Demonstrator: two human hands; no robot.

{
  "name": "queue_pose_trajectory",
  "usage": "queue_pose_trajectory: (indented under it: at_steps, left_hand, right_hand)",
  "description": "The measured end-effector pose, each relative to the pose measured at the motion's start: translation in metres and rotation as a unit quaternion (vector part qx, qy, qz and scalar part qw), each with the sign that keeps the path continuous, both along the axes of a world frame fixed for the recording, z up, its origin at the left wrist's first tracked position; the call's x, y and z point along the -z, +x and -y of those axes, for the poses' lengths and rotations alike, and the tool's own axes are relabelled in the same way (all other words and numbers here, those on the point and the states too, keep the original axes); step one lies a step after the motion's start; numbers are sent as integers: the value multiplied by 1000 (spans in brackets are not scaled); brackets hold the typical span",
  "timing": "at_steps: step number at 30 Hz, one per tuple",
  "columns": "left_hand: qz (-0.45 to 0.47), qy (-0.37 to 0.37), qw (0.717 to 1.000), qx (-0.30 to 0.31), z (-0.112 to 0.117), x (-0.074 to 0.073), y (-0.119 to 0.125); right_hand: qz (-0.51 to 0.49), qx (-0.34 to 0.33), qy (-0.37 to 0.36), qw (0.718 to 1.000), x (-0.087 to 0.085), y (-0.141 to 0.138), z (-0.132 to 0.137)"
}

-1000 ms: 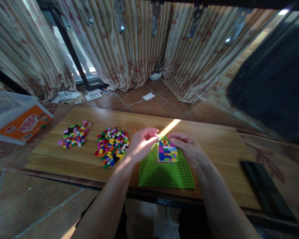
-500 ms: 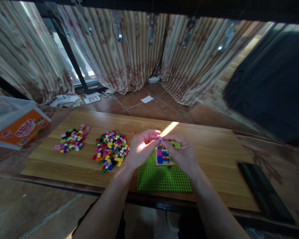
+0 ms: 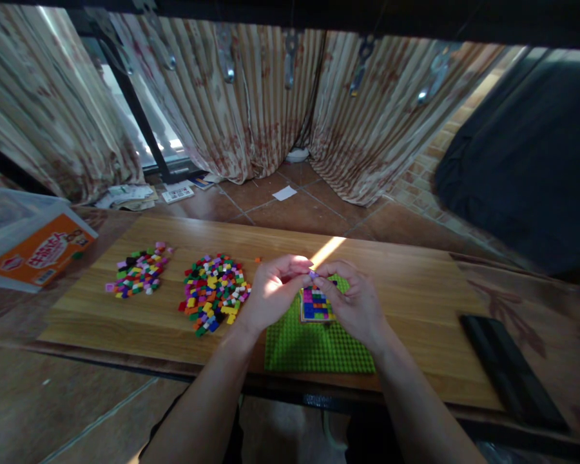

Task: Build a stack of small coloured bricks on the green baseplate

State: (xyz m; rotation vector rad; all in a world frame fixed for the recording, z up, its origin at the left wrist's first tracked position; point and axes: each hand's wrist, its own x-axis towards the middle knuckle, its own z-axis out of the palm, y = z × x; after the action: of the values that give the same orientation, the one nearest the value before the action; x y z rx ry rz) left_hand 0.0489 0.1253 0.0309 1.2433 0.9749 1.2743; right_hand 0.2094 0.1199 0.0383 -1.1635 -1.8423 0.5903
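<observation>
Above the far part of a green studded baseplate [image 3: 319, 351], my left hand [image 3: 276, 287] and my right hand [image 3: 355, 298] meet at their fingertips. Both are closed in a pinch on a small purple toy brick [image 3: 312, 275], one hand from each side. Just below the fingers, a block of multicoloured bricks [image 3: 314, 306] stands on the baseplate, its top a patchwork of blue, purple, orange and other colours. My right hand hides part of the block's right side.
Left of the baseplate lies a large pile of loose bricks [image 3: 215, 290], with a smaller pile [image 3: 142, 270] farther left. A clear plastic box with an orange label [image 3: 43, 251] stands at the far left. A long black object [image 3: 512, 370] lies at the right.
Both hands remain pinched on the purple brick and have shifted only very slightly. The piles and the brick block look the same.
</observation>
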Motion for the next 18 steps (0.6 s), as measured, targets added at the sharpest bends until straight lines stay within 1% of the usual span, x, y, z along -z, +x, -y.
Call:
queue_pose_trajectory:
  at_steps: [2,5,7,9,11,12,14,18]
  left_hand:
    - [-1,2,1000,8,0,1,1]
    - [-15,5,1000,15,-3,5,0]
    - [-39,-1,999,-6,-7,8,-3]
    - [-71,-13,996,-43,-11,11,-7]
    - [-103,-24,992,-71,-14,13,-10]
    - [-118,-28,990,-75,-14,14,-11]
    - [-143,-28,987,-61,-15,15,-10]
    - [-171,-14,985,-5,-14,20,-3]
  right_hand:
    - [4,-5,-3,1000,0,4,-1]
    - [14,-11,-21,1000,-2,20,-5]
    - [18,-6,-24,1000,-2,33,-8]
    - [15,-4,-19,1000,-1,44,-9]
    - [17,-18,-24,999,1,49,-9]
    - [19,-25,-31,999,3,49,-9]
    - [27,-32,-45,998,7,45,-9]
    - [50,-25,-48,997,15,37,-9]
